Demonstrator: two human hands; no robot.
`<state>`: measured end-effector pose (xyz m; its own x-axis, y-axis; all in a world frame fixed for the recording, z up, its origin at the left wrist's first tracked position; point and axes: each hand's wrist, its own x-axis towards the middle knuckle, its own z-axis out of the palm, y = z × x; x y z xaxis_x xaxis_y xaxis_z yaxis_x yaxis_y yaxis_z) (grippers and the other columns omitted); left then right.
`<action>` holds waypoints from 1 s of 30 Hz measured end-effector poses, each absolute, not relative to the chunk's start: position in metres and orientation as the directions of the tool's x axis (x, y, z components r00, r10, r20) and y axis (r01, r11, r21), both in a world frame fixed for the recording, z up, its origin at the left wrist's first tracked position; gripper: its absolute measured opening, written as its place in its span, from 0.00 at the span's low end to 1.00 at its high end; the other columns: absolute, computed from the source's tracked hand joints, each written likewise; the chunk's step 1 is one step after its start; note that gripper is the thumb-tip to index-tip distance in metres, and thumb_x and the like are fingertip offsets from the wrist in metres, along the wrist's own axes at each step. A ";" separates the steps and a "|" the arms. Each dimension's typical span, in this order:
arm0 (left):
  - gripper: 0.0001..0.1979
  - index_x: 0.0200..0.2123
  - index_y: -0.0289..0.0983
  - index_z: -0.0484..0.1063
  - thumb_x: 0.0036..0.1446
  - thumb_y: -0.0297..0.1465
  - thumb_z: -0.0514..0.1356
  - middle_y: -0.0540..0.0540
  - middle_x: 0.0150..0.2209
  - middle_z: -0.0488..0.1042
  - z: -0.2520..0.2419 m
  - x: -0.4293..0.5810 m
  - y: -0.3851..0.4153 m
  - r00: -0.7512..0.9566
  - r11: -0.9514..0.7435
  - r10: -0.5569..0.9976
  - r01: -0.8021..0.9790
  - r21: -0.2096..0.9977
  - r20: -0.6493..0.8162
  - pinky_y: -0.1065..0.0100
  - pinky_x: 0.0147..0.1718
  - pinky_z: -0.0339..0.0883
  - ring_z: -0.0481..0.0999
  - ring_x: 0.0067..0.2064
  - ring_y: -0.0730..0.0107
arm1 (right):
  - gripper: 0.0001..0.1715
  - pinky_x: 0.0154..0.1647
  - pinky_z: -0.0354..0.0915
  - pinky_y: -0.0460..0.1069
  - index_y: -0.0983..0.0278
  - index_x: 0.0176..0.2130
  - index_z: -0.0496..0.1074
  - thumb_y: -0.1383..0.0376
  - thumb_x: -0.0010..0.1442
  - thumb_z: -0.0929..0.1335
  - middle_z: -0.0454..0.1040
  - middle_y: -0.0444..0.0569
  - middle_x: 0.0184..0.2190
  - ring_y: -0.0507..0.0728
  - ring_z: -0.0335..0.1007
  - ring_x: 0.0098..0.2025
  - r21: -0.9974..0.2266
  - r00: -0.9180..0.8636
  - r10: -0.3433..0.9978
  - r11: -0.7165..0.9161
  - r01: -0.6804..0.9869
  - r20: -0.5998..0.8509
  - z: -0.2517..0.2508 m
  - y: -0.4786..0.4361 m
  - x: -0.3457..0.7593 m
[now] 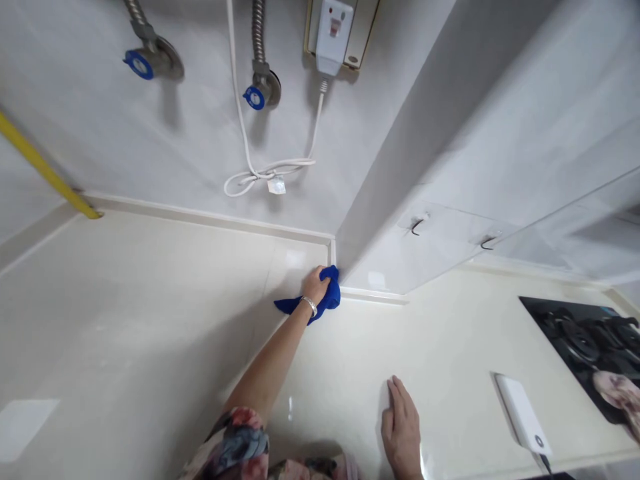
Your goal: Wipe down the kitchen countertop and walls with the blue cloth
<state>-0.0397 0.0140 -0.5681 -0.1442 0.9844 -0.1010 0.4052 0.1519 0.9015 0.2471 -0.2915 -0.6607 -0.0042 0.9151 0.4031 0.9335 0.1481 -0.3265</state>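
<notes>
My left hand (316, 285) grips a blue cloth (330, 293) and presses it against the corner where the counter's raised edge meets the jutting wall. Part of the cloth trails to the left under the wrist, which wears a silver bracelet (310, 305). Lower and to the right, my right hand (401, 427) rests on the pale countertop (350, 373), fingers stretched out, holding nothing.
A white power bank (523, 413) with a cable lies right of my right hand, near a black gas stove (585, 340). Wall hooks (417, 227), blue-handled valves (150, 63), a white plug (335, 37) with looped cord and a yellow pipe (45, 167) are on the walls.
</notes>
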 end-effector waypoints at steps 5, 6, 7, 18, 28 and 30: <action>0.14 0.50 0.42 0.75 0.61 0.27 0.61 0.44 0.47 0.82 -0.568 -0.030 0.063 -0.235 0.227 0.962 0.402 0.887 -0.139 0.63 0.55 0.70 0.80 0.51 0.62 | 0.31 0.63 0.66 0.67 0.61 0.71 0.58 0.65 0.72 0.57 0.65 0.58 0.68 0.66 0.63 0.67 -0.300 -0.006 0.920 0.134 0.944 0.391 -0.660 -0.292 0.246; 0.15 0.51 0.42 0.75 0.61 0.27 0.61 0.44 0.48 0.82 -0.568 -0.028 0.075 -0.245 0.241 0.958 0.402 0.883 -0.150 0.63 0.55 0.70 0.80 0.52 0.62 | 0.31 0.62 0.66 0.67 0.61 0.71 0.58 0.65 0.72 0.57 0.65 0.58 0.68 0.67 0.63 0.67 -0.298 -0.001 0.922 0.126 0.946 0.387 -0.659 -0.292 0.246; 0.15 0.51 0.42 0.75 0.62 0.28 0.61 0.44 0.49 0.82 -0.568 -0.028 0.087 -0.253 0.255 0.954 0.402 0.880 -0.161 0.62 0.56 0.69 0.80 0.53 0.61 | 0.31 0.62 0.66 0.67 0.60 0.71 0.58 0.66 0.72 0.57 0.65 0.58 0.68 0.67 0.63 0.67 -0.295 0.002 0.924 0.120 0.948 0.384 -0.659 -0.292 0.246; 0.18 0.56 0.38 0.72 0.63 0.31 0.60 0.38 0.53 0.79 -0.570 -0.023 0.166 -0.291 0.221 0.953 0.481 0.848 -0.084 0.58 0.60 0.67 0.77 0.57 0.56 | 0.33 0.65 0.63 0.69 0.62 0.72 0.56 0.68 0.71 0.55 0.62 0.60 0.69 0.67 0.59 0.70 -0.284 0.034 0.959 0.049 0.958 0.280 -0.640 -0.292 0.243; 0.16 0.52 0.42 0.74 0.62 0.27 0.60 0.42 0.49 0.80 -0.566 -0.026 0.109 -0.222 0.200 0.970 0.484 0.852 -0.101 0.63 0.59 0.67 0.77 0.56 0.59 | 0.33 0.64 0.65 0.66 0.59 0.72 0.56 0.67 0.71 0.57 0.63 0.57 0.69 0.65 0.61 0.68 -0.295 0.006 0.936 0.105 0.950 0.352 -0.649 -0.289 0.244; 0.16 0.52 0.42 0.73 0.62 0.27 0.60 0.43 0.48 0.80 -0.568 -0.027 0.086 -0.213 0.190 0.972 0.477 0.858 -0.097 0.63 0.58 0.68 0.78 0.55 0.60 | 0.33 0.64 0.64 0.66 0.60 0.72 0.56 0.66 0.71 0.56 0.63 0.58 0.68 0.65 0.60 0.68 -0.284 -0.003 0.929 0.117 0.952 0.371 -0.651 -0.288 0.245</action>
